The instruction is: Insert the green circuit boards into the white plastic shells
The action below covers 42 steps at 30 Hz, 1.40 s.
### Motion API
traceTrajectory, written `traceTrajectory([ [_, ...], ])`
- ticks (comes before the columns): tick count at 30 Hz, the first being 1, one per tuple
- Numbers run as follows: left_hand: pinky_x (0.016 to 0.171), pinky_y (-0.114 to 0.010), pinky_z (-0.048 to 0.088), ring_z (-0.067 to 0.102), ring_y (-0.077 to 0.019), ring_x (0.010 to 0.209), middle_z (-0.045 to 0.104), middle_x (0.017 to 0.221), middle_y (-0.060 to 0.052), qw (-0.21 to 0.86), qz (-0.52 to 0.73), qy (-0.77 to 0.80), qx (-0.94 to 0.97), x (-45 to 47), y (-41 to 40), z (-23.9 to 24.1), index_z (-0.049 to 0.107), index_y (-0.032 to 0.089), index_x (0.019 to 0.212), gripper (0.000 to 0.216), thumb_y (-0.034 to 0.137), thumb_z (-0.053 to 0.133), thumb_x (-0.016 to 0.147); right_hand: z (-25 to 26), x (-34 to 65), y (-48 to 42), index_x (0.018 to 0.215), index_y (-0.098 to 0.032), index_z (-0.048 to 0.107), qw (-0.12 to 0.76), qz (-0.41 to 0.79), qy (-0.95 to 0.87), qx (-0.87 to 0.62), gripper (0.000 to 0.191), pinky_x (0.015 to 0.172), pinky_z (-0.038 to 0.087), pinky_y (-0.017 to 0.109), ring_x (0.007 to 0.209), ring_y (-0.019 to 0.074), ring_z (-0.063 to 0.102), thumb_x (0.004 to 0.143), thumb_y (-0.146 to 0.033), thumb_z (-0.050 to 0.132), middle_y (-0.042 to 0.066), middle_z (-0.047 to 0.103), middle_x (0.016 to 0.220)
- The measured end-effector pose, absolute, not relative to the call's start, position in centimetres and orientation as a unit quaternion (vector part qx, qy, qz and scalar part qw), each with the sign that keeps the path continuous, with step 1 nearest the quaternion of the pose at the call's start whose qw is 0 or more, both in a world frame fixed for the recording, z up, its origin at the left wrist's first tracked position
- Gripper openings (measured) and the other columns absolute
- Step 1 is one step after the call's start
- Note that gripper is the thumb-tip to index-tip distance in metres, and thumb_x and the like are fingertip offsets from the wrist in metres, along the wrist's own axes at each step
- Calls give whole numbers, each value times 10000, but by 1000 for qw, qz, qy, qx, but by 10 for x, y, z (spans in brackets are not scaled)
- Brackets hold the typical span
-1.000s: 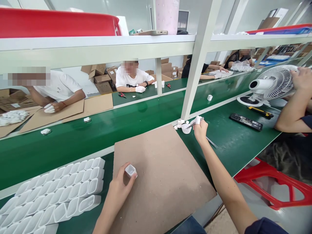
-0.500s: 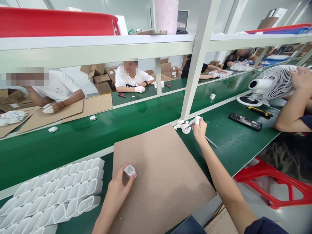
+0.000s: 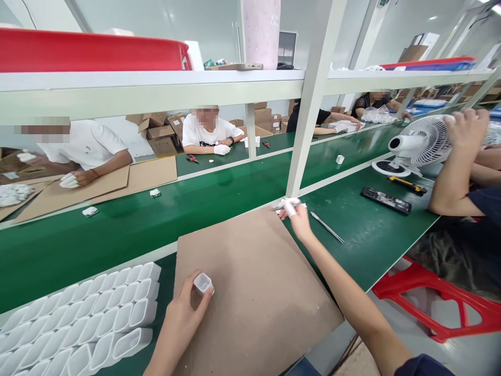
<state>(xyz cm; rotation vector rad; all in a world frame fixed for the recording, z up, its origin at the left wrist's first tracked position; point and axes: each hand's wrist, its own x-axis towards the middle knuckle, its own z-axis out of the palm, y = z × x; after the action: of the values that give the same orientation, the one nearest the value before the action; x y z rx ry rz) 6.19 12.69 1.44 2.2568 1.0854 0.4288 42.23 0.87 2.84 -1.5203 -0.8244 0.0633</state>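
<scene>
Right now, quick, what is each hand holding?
Left hand: closed on a small white plastic case.
Right hand: closed on thin metal tweezers.

Open: bare cardboard sheet between left hand and right hand.
Left: rows of white cases.
Ahead: shelf post.
Right: co-worker's arm, fan.

Long green worktop beside a green conveyor belt, both running the length of the room. Overhead, a white metal shelf on a slanting white post, carrying a red tray. Behind, pale walls with cardboard boxes stacked against them. White desk fan to the right. Red plastic stool on grey floor. Bright, even light.
</scene>
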Motion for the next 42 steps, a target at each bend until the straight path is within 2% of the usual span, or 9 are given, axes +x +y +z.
traceTrajectory([
  [2,874,-435,596,710,-323,1102,694,1269,-121,292,154,410,850,62,127,15,547,236,1299,546,592,502,888,23,402,17,891,-210,625,621,75,-424,-655,311,627,557,322,636,186,667,898,-511,550,35,684,732],
  [5,878,-434,595,705,-326,1116,685,1287,-125,295,143,408,852,62,130,15,535,238,1308,545,591,496,895,15,379,23,978,-223,642,585,117,-479,-644,217,679,567,336,699,187,682,904,-408,555,34,702,819],
  [9,859,-434,599,710,-336,1106,684,1294,-127,287,151,406,854,60,134,12,542,246,1303,541,590,513,887,11,369,23,996,-220,635,563,133,-494,-649,240,680,566,352,686,177,668,948,-402,486,68,720,970],
  [13,878,-440,592,705,-331,1115,683,1301,-118,281,152,406,856,60,134,11,549,250,1297,531,586,509,888,7,371,26,989,-229,639,543,139,-499,-661,269,624,562,338,642,165,655,951,-459,505,81,718,1092],
  [15,872,-440,594,709,-328,1104,690,1291,-110,278,159,406,856,60,133,11,558,253,1286,520,583,505,888,4,373,27,943,-228,651,526,137,-507,-669,273,624,564,337,649,170,660,954,-469,523,78,728,1072],
  [18,869,-436,596,710,-325,1102,697,1284,-98,270,165,404,858,60,132,11,567,262,1276,499,572,504,891,0,377,27,893,-209,669,490,123,-522,-687,264,712,571,355,757,194,682,943,-454,587,84,736,1010],
  [22,829,-403,609,725,-317,1074,705,1270,-104,273,161,388,865,60,133,8,565,256,1272,494,569,506,894,-5,383,27,954,-165,663,429,101,-538,-718,241,796,565,356,830,164,672,950,-405,637,55,711,975],
  [33,791,-369,615,724,-303,1079,710,1261,-84,260,168,371,876,60,131,11,570,264,1257,454,546,492,910,0,382,23,825,-157,632,266,58,-557,-785,293,710,547,297,702,120,614,979,-405,607,-9,641,789],
  [42,765,-344,621,736,-263,1045,720,1222,-38,254,165,354,885,61,127,19,555,277,1227,390,512,454,932,0,374,17,845,-155,627,236,25,-553,-798,294,707,535,299,704,123,605,987,-411,590,-11,631,797],
])
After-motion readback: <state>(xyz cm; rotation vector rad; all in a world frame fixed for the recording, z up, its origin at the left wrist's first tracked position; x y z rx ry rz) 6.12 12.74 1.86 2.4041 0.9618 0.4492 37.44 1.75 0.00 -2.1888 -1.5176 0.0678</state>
